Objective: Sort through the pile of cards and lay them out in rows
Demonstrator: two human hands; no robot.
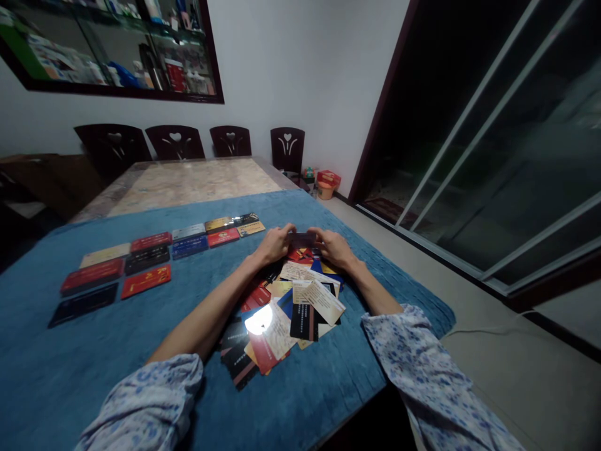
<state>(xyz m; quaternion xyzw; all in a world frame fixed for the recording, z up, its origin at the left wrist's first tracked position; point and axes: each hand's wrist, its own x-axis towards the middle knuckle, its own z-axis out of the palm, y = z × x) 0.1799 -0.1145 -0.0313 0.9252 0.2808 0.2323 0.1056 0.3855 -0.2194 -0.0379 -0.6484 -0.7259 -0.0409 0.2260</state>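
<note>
My left hand point(273, 244) and my right hand point(334, 248) meet over the far end of a loose pile of cards point(286, 307) on a blue cloth point(94, 369). Between them they pinch a dark card point(301, 238), each hand at one end, held just above the pile. The pile mixes red, black, white and yellow cards, overlapping. To the left, cards lie in neat rows point(150, 260): red, black, cream, blue and yellow ones, set side by side.
The blue cloth covers the near part of a long table; its bare marbled top point(192, 181) runs beyond. Dark chairs point(287, 147) stand along the far side. A glass cabinet point(122, 44) hangs on the wall. Sliding glass doors point(493, 144) are on the right.
</note>
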